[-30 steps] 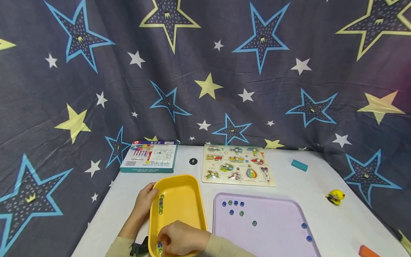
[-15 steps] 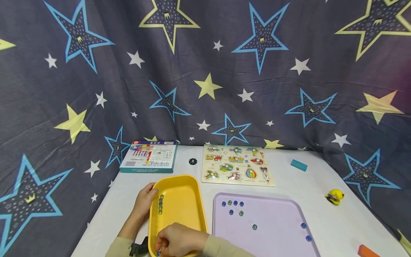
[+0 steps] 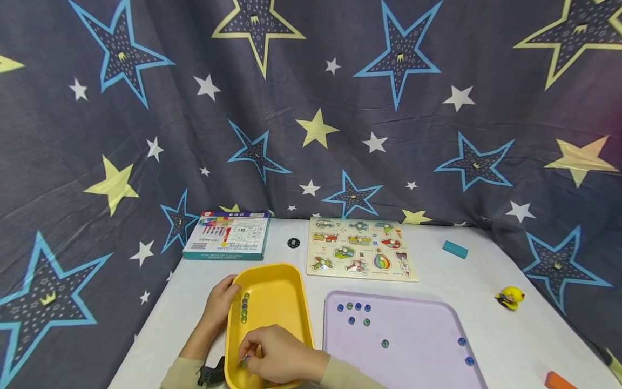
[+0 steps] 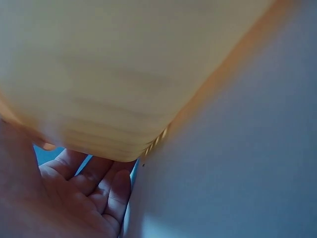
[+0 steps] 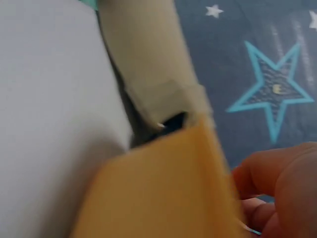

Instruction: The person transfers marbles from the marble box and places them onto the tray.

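A yellow tray (image 3: 284, 294) sits at the middle front of the table, with several glass marbles (image 3: 244, 312) in a column along its left inner side. My left hand (image 3: 218, 302) grips the tray's left side, thumb on the rim; the left wrist view shows its fingers (image 4: 101, 186) bent under the edge. Inside the tray, toward the near left, my right hand (image 3: 279, 354) holds a blue-green glass marble (image 3: 245, 361) at its fingertips. The fingers partly hide it, so I cannot tell whether a second marble is there. In the right wrist view, that hand's curled fingers show behind the tray wall.
A lilac tray (image 3: 413, 319) with several marbles lies to the right. Behind are a boxed bead set (image 3: 227, 236), a black disc (image 3: 293, 243) and a wooden puzzle board (image 3: 362, 249). Farther right are a teal block (image 3: 455, 249), a yellow duck (image 3: 510, 297) and an orange block (image 3: 559, 381).
My right hand first slid slightly nearer, then moved away from me within the yellow tray, bringing the marble at its fingertips along. The left hand keeps its grip. A green marble in the lilac tray rolled slightly nearer.
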Demonstrator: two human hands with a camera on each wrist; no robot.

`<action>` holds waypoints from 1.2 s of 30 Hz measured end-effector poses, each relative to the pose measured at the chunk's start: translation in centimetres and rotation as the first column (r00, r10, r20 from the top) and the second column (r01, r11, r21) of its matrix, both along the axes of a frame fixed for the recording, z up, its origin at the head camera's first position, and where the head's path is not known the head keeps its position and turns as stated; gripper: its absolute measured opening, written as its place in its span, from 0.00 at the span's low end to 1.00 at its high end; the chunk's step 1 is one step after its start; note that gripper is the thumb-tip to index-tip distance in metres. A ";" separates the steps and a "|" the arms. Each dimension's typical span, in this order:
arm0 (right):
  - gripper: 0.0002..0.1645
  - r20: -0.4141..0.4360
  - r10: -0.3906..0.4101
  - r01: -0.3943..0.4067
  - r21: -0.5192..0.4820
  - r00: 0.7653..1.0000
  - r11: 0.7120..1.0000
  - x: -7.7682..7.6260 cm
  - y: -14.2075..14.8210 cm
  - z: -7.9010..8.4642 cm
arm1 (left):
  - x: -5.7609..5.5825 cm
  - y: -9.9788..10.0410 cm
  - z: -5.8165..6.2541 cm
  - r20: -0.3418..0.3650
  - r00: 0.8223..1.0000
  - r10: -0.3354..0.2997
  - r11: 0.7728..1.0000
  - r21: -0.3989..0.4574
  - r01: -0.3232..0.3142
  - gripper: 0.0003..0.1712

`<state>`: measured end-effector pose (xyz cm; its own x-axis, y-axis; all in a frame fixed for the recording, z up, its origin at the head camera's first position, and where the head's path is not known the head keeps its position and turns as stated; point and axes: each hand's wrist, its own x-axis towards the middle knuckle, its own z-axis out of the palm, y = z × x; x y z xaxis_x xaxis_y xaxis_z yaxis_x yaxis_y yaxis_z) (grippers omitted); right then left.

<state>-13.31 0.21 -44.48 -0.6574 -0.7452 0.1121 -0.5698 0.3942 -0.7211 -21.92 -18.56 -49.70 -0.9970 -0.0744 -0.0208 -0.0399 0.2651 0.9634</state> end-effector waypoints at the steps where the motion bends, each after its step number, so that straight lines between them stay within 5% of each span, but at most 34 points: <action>1: 0.05 -0.012 -0.022 0.021 -0.042 1.000 0.999 0.0 0.5 0.3 | 0.0 0.0 0.0 -0.002 1.000 0.001 1.000 -0.004 -0.001 0.16; 7: 0.05 -0.033 -0.210 0.195 -0.252 0.977 0.948 -0.4 5.0 1.3 | 0.1 0.1 0.0 0.025 1.000 -0.009 1.000 0.009 0.009 0.17; 13: 0.10 0.042 -0.420 0.411 -0.311 0.907 0.857 -0.3 10.3 1.8 | 0.2 -0.1 0.0 0.034 0.999 -0.017 0.999 0.031 0.016 0.17; 18: 0.12 0.065 -0.613 0.602 -0.297 0.787 0.741 0.0 14.5 2.3 | 0.3 -0.1 0.0 0.036 0.999 -0.016 0.999 0.035 0.015 0.17; 23: 0.12 0.022 -0.773 0.760 -0.202 0.634 0.617 -1.7 19.3 -1.5 | 0.3 -0.2 -0.1 0.044 0.999 -0.004 1.000 0.029 0.003 0.17; 26: 0.12 -0.028 -0.822 0.814 -0.130 0.569 0.567 -2.5 21.4 -3.4 | 0.3 -0.2 -0.1 0.045 0.999 -0.005 0.999 0.032 0.003 0.17; 29: 0.11 -0.034 -0.830 0.828 -0.062 0.556 0.557 -2.7 22.2 -4.0 | 0.3 -0.2 -0.2 0.046 0.999 -0.007 0.999 0.042 0.005 0.17; 36: 0.09 -0.023 -0.799 0.799 0.054 0.601 0.600 -2.6 22.6 -4.8 | 0.2 0.0 -0.2 0.036 0.999 -0.019 0.998 0.056 0.017 0.16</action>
